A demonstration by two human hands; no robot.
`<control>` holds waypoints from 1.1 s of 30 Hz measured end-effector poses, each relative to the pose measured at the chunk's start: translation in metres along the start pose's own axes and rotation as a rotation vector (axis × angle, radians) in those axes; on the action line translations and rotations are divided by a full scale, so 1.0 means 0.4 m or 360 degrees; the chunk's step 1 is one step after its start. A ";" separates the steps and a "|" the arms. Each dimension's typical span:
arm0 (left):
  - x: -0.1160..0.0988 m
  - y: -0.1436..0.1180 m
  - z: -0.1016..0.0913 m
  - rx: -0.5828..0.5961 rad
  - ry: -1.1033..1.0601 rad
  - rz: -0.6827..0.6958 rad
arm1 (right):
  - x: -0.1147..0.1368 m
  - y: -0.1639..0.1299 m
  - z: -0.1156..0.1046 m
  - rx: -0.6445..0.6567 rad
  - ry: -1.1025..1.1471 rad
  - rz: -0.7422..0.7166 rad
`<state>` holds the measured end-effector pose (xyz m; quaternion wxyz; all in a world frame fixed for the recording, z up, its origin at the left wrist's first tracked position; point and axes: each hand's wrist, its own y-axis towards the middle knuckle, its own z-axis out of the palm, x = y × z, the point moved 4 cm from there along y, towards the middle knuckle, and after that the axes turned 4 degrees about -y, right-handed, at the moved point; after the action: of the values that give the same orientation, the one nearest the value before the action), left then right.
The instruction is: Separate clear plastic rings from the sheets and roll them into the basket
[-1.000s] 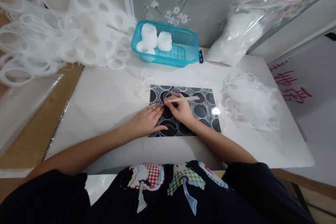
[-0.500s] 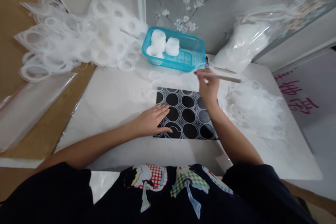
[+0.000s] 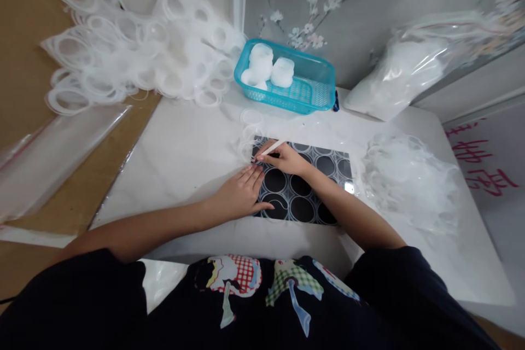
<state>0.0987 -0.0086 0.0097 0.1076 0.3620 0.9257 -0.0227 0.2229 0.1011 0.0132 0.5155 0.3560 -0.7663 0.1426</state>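
I see the right hand gripping a stick, left hand flat on the mat (basket holds white rolls).

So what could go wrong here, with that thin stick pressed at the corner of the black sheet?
The stick in the right hand looks thin; pushed hard at the black sheet, it might slip or scratch. The left hand lies flat right beside the tip, so a slip could jab its fingertips. Loose clear rings lie at the sheet's far corner, and a sweeping arm might scatter them.
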 end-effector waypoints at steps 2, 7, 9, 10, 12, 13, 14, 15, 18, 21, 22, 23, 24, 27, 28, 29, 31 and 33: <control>-0.002 0.000 0.000 -0.0011 0.0019 0.0005 | 0.004 -0.003 0.001 -0.0014 0.0001 -0.0049; 0.003 -0.002 0.006 -0.0070 -0.0053 0.0007 | 0.003 -0.004 0.001 -0.0036 -0.0082 -0.0119; 0.003 -0.002 0.005 -0.0073 -0.0083 0.0016 | 0.001 -0.010 0.001 -0.0047 -0.0168 -0.0145; 0.002 -0.002 0.002 -0.0068 -0.0088 0.0020 | 0.003 -0.017 0.003 -0.0059 -0.0245 -0.0174; -0.001 -0.002 -0.009 -0.0045 -0.0084 0.0020 | 0.011 -0.036 0.011 -0.0080 -0.0489 -0.0265; -0.003 -0.002 -0.015 -0.0033 -0.0088 0.0017 | 0.017 -0.046 0.018 -0.0073 -0.0642 -0.0313; -0.005 -0.002 -0.021 -0.0023 -0.0099 0.0013 | 0.021 -0.055 0.026 -0.0051 -0.0792 -0.0362; -0.006 -0.001 -0.027 -0.0014 -0.0119 0.0008 | 0.024 -0.060 0.033 -0.0008 -0.0921 -0.0409; -0.007 -0.001 -0.031 0.0004 -0.0193 -0.0011 | 0.020 -0.043 0.019 -0.0018 -0.1092 -0.0435; 0.001 -0.003 -0.020 0.0045 -0.0228 -0.0034 | 0.018 0.005 -0.086 -0.0673 -0.1094 -0.0179; 0.005 -0.003 -0.017 0.0064 -0.0231 -0.0042 | 0.025 0.014 -0.129 -0.0947 -0.1064 -0.0082; 0.010 -0.003 -0.016 0.0084 -0.0236 -0.0051 | 0.039 0.015 -0.165 -0.1180 -0.0999 -0.0008; 0.016 -0.001 -0.019 0.0102 -0.0242 -0.0059 | 0.058 0.011 -0.193 -0.1337 -0.0890 0.0038; 0.034 0.015 -0.059 0.0089 -0.0310 -0.0077 | 0.130 -0.026 -0.212 -0.1275 -0.0350 0.0153; 0.038 0.025 -0.084 0.0045 -0.0359 -0.0088 | 0.153 -0.042 -0.199 -0.1102 -0.0149 0.0217; 0.041 0.036 -0.113 -0.0030 -0.0421 -0.0110 | 0.175 -0.062 -0.185 -0.0968 0.0078 0.0275; 0.043 0.060 -0.184 -0.0269 -0.0590 -0.0182 | 0.218 -0.102 -0.164 -0.0816 0.0571 0.0314; 0.034 0.084 -0.259 -0.0522 -0.0816 -0.0261 | 0.256 -0.134 -0.160 -0.0760 0.0995 0.0318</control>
<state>0.0925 0.0376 0.1090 0.3922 0.2464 0.8859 0.0278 0.2821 0.0600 0.1240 0.7755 0.0895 -0.6149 0.1115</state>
